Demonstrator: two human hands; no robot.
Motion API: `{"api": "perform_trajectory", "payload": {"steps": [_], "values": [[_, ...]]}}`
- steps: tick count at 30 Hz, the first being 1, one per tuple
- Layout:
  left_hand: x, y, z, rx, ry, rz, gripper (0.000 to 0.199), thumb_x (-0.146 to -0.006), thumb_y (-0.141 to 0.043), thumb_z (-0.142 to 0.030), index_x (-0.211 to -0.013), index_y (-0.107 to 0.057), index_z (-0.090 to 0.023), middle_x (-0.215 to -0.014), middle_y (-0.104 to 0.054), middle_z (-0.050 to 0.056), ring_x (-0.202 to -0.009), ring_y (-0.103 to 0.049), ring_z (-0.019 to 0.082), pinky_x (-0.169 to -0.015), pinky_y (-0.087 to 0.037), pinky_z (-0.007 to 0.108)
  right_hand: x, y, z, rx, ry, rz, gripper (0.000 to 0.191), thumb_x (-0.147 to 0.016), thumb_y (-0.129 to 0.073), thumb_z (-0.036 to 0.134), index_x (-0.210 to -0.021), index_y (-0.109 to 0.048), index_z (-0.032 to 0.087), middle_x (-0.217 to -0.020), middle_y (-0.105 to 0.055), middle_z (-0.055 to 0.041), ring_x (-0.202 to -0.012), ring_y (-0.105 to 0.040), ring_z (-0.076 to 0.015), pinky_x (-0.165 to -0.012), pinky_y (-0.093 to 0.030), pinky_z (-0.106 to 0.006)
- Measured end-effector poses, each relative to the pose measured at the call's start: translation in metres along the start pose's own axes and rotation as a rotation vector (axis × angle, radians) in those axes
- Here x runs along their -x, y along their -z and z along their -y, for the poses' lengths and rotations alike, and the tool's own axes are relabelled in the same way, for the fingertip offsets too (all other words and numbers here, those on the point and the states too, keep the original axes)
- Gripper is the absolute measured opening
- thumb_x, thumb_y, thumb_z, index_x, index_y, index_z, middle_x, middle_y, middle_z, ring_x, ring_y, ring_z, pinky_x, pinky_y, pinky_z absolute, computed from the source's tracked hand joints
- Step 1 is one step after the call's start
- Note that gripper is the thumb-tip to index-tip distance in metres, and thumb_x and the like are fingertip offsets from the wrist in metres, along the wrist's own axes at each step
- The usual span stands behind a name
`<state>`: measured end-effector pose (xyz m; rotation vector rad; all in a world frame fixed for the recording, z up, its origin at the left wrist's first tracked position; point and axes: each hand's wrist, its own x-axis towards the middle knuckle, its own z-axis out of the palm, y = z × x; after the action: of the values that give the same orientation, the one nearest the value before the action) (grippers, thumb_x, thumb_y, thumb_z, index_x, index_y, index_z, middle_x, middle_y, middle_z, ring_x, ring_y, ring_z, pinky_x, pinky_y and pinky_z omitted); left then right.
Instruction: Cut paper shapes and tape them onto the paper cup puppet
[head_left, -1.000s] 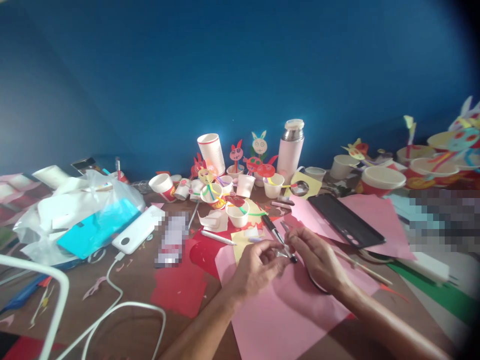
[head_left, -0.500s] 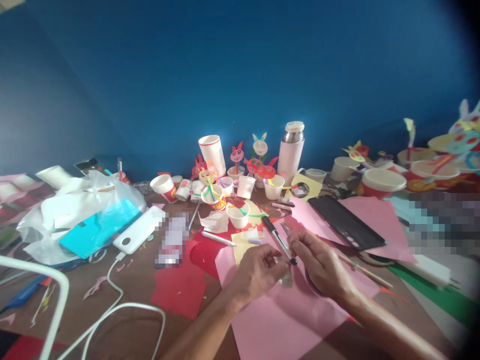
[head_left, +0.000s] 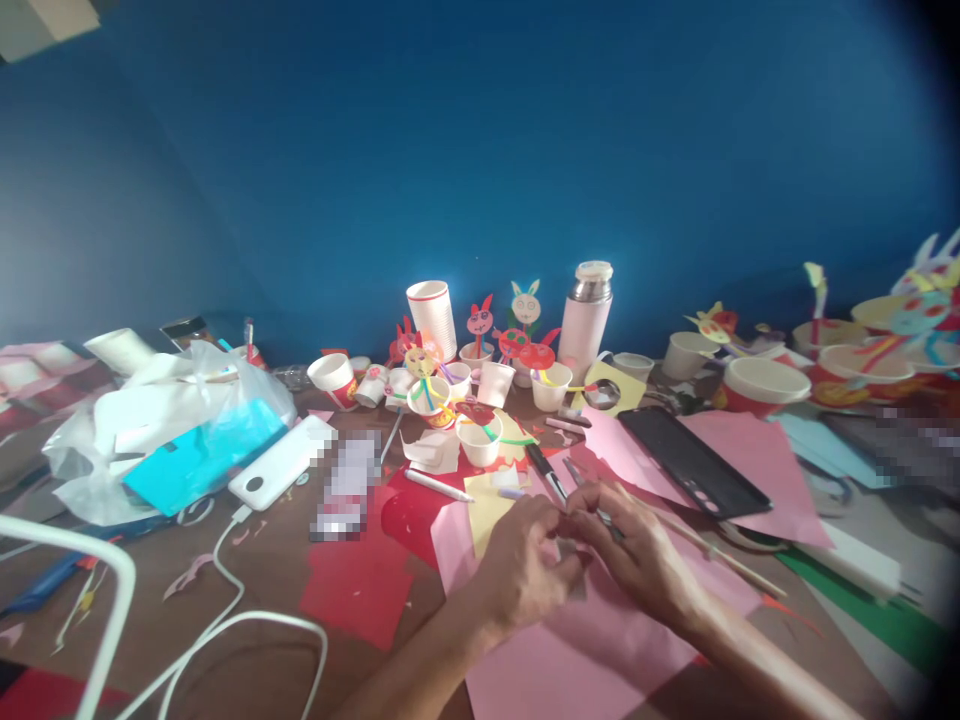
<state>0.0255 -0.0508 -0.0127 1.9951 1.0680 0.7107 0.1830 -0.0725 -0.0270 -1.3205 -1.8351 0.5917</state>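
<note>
Pink paper point(head_left: 562, 670) lay under both hands, which met near its upper part, fingertips close together. Small and translucent, a clear piece point(head_left: 568, 548) sat between them, pinched by the curled fingers of the left hand point(head_left: 529, 570); its shape was mostly hidden. The right hand point(head_left: 634, 555) bent its fingers in from the other side, near the piece, but I could not tell whether it gripped anything. Just beyond the fingertips, a black-and-white pen point(head_left: 546, 470) lay slantwise, with a slim metal tip point(head_left: 574, 470) beside it. Yellow paper point(head_left: 486, 510) lay beyond the left hand, and a thin stick point(head_left: 746, 573) to the right of the right hand.
</note>
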Motion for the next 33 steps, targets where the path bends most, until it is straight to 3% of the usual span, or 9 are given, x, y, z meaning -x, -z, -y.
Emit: {"api": "perform_trajectory", "payload": {"steps": [5, 9, 16, 20, 22, 25, 28, 31, 33], "values": [[-0.001, 0.004, 0.001, 0.343, 0.129, 0.114, 0.011, -0.071, -0.053, -0.018, -0.061, -0.052, -0.015, -0.058, -0.047, -0.003, -0.058, -0.042, 0.009, -0.054, -0.032, 0.022, 0.000, -0.001, 0.002, 0.015, 0.094, -0.020, 0.018, -0.091, -0.040, 0.026, -0.081, -0.053, 0.021, -0.072, -0.062, -0.0010, -0.065, -0.057, -0.0144, -0.062, -0.045, -0.026], [-0.001, 0.002, 0.004, 0.492, 0.137, 0.164, 0.009, -0.069, -0.056, -0.017, -0.062, -0.054, -0.013, -0.057, -0.045, -0.003, -0.057, -0.040, 0.008, -0.053, -0.031, 0.021, -0.001, 0.001, 0.004, 0.037, 0.115, -0.016, 0.017, -0.091, -0.042, 0.025, -0.081, -0.055, 0.021, -0.074, -0.063, -0.0011, -0.067, -0.058, -0.0146, -0.063, -0.045, -0.026], [-0.001, -0.004, 0.017, 0.539, 0.149, 0.221, 0.008, -0.067, -0.054, -0.015, -0.062, -0.060, -0.013, -0.056, -0.054, -0.001, -0.054, -0.050, 0.011, -0.054, -0.038, 0.022, -0.002, -0.004, 0.001, 0.039, 0.203, -0.014, 0.020, -0.089, -0.046, 0.025, -0.079, -0.063, 0.021, -0.073, -0.066, -0.0021, -0.069, -0.060, -0.0157, -0.068, -0.045, -0.029], [-0.002, 0.003, 0.017, 0.502, 0.194, 0.225, 0.013, -0.069, -0.054, -0.020, -0.065, -0.063, -0.012, -0.059, -0.061, 0.002, -0.056, -0.058, 0.013, -0.052, -0.041, 0.022, -0.005, 0.006, -0.005, 0.008, 0.145, -0.068, 0.024, -0.091, -0.042, 0.027, -0.097, -0.066, 0.021, -0.077, -0.068, -0.0038, -0.069, -0.062, -0.0159, -0.064, -0.047, -0.027], [-0.003, 0.006, 0.017, 0.525, 0.239, 0.197, 0.017, -0.071, -0.056, -0.028, -0.067, -0.063, -0.012, -0.061, -0.063, 0.003, -0.057, -0.060, 0.014, -0.051, -0.041, 0.021, -0.008, 0.024, -0.008, 0.078, 0.081, -0.030, 0.026, -0.090, -0.043, 0.030, -0.099, -0.066, 0.021, -0.081, -0.069, -0.0052, -0.071, -0.063, -0.0171, -0.063, -0.047, -0.027], [-0.006, 0.010, 0.018, 0.602, 0.293, 0.099, 0.025, -0.072, -0.058, -0.036, -0.069, -0.060, -0.012, -0.063, -0.064, 0.004, -0.060, -0.062, 0.015, -0.051, -0.042, 0.021, -0.011, 0.059, -0.014, 0.377, -0.041, 0.226, 0.024, -0.086, -0.048, 0.034, -0.078, -0.068, 0.023, -0.061, -0.065, -0.0002, -0.055, -0.059, -0.0158, -0.053, -0.039, -0.026], [-0.010, 0.010, 0.020, 0.649, 0.306, -0.044, 0.028, -0.072, -0.059, -0.039, -0.071, -0.059, -0.011, -0.064, -0.064, 0.005, -0.060, -0.062, 0.015, -0.053, -0.044, 0.023, -0.007, 0.084, -0.025, 0.595, -0.230, 0.291, 0.015, -0.074, -0.060, 0.035, -0.066, -0.065, 0.023, -0.057, -0.063, 0.0005, -0.052, -0.057, -0.0171, -0.048, -0.030, -0.024], [-0.012, 0.009, 0.022, 0.664, 0.279, -0.158, 0.029, -0.074, -0.059, -0.040, -0.076, -0.058, -0.011, -0.066, -0.064, 0.006, -0.059, -0.060, 0.015, -0.054, -0.045, 0.024, 0.000, 0.085, -0.037, 0.647, -0.237, 0.288, 0.007, -0.066, -0.064, 0.031, -0.069, -0.065, 0.024, -0.062, -0.065, -0.0003, -0.057, -0.059, -0.0193, -0.049, -0.027, -0.025], [-0.010, 0.008, 0.022, 0.628, 0.232, -0.191, 0.027, -0.077, -0.057, -0.039, -0.080, -0.058, -0.012, -0.067, -0.062, 0.005, -0.058, -0.058, 0.014, -0.053, -0.045, 0.024, 0.004, 0.078, -0.042, 0.678, -0.234, 0.301, 0.012, -0.062, -0.064, 0.027, -0.074, -0.066, 0.025, -0.064, -0.066, -0.0016, -0.059, -0.060, -0.0218, -0.049, -0.025, -0.025]]}}
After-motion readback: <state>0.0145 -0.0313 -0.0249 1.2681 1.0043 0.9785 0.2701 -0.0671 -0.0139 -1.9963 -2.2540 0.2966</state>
